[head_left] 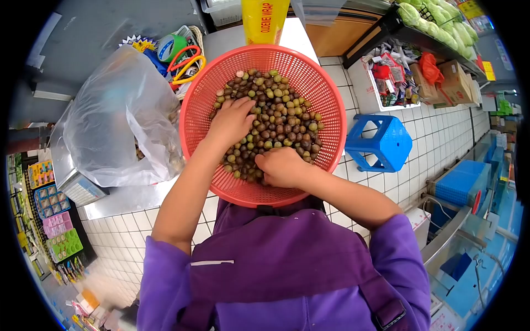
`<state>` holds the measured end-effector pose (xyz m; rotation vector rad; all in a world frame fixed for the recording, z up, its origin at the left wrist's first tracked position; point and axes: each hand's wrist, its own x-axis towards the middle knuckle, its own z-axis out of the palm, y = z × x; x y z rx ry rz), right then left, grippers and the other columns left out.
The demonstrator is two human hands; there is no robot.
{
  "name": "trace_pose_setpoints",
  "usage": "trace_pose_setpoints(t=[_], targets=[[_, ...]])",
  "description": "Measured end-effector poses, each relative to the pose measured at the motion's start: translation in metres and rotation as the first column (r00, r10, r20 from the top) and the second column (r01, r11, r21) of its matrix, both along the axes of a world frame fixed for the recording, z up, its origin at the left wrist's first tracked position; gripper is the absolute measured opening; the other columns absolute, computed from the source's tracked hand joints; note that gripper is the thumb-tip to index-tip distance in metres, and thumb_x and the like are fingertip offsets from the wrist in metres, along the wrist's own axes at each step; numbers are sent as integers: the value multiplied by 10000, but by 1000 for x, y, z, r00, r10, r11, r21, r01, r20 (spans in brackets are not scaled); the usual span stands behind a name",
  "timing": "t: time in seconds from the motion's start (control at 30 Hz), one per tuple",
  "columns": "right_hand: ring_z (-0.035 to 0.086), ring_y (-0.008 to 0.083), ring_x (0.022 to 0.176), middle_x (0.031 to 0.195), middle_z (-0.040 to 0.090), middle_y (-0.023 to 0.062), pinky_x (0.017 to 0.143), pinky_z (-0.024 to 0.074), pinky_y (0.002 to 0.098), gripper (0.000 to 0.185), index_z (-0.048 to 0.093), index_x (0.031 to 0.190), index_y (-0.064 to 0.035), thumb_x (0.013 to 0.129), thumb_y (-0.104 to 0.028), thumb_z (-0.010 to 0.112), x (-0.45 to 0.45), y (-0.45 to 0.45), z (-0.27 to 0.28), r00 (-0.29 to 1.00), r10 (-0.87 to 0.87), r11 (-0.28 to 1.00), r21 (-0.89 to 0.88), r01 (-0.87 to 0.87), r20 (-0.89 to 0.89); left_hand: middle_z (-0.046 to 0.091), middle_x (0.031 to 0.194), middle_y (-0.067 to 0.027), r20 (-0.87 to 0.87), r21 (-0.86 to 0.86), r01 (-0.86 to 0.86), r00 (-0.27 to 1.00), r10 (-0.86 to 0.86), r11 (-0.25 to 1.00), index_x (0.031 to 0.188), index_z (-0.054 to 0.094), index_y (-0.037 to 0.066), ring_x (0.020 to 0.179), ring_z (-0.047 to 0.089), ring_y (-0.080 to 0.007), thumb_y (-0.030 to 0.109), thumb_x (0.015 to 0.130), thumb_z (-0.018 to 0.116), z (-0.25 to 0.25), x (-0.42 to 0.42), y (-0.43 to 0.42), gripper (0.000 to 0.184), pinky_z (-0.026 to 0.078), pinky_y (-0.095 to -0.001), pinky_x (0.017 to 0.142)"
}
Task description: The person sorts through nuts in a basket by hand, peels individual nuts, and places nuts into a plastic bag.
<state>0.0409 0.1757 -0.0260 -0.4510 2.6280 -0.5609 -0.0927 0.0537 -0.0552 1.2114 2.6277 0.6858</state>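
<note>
The small round fruits (281,118) are held in a red basket (342,121). The left hand (231,118) is laid on them, fingers bent; the right hand (281,165) is curled in them. Whether any are gripped cannot be told. Each looks light, hard and rolly; the full basket, likely heavy, is best held by both rim sides. The left is crowded by a bag (99,110); more room is left on the right.

Both bare arms reach forward from purple sleeves into the basket (190,124). The left hand (232,122) lies palm down left of the basket's middle; the right hand (282,166), fingers curled, is nearer its near rim.
</note>
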Motion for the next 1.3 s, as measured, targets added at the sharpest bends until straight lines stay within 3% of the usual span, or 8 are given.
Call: trace_pose_setpoints(t=[0.17, 0.37, 0.47, 0.53, 0.63, 0.87, 1.03, 1.3], targets=[[614, 242, 634, 709, 613, 94, 573, 476, 351, 168, 588, 871, -88, 731, -178, 567, 12, 38, 24, 929, -364, 870, -382, 313, -67, 477, 1198, -91, -31, -231, 115, 992, -125, 966, 1147, 522, 64, 1113, 452, -289, 195, 799, 594, 3, 11, 15, 380, 422, -403, 888], [508, 48, 614, 717, 551, -9, 527, 422, 198, 76, 571, 880, -44, 837, -82, 522, -5, 81, 11, 626, -545, 220, -626, 748, 558, 610, 851, -164, 306, -283, 179, 948, -88, 942, 826, 587, -1, 897, 565, -326, 117, 764, 549, 15, 36, -4, 138, 468, -415, 787], [540, 110, 678, 738, 573, 23, 576, 452, 236, 59, 566, 834, -37, 799, -79, 545, -30, 88, 4, 607, -618, 284, -578, 765, 499, 611, 846, -148, 275, -244, 173, 956, -103, 954, 829, 584, 8, 895, 565, -321, 123, 768, 542, 22, 51, -16, 136, 458, -430, 768], [557, 203, 773, 793, 595, 70, 664, 473, 307, 102, 581, 811, -31, 741, -105, 586, -51, 86, 0, 775, -549, 833, -281, 477, -313, 610, 863, -118, 281, -216, 159, 955, -94, 963, 864, 597, 33, 909, 558, -303, 123, 775, 530, 22, 56, -22, 143, 450, -425, 771], [557, 290, 842, 916, 600, 85, 763, 465, 372, 138, 594, 848, -51, 732, -126, 603, -78, 79, -23, 724, -443, 887, -140, 440, -529, 597, 897, -108, 290, -223, 128, 955, -59, 966, 910, 600, 47, 915, 540, -301, 108, 781, 538, 39, 60, -28, 155, 443, -412, 788], [556, 256, 825, 873, 582, 98, 712, 456, 360, 206, 604, 918, -47, 725, -110, 637, -79, 77, -22, 838, -391, 920, -193, 342, -381, 565, 978, -72, 133, 232, -35, 991, 4, 972, 985, 597, 61, 874, 552, -258, 86, 783, 568, 30, 59, -34, 205, 446, -352, 794], [551, 255, 823, 886, 590, 81, 778, 421, 353, 253, 592, 978, -63, 731, -78, 647, -36, 42, 37, 804, -461, 810, -548, 208, -376, 569, 1012, -45, 872, 445, -598, 460, -170, 666, 1140, 527, 22, 902, 541, -106, 107, 867, 575, 54, 61, -15, 290, 446, -240, 786], [560, 253, 822, 859, 601, 77, 741, 413, 357, 249, 592, 975, -65, 729, -71, 631, -14, 25, 68, 762, -486, 734, -674, 90, -427, 606, 917, -53, 888, 460, -680, 366, -280, 571, 1071, 546, 2, 819, 576, -108, 108, 846, 616, 82, 72, -23, 259, 474, -233, 749]])
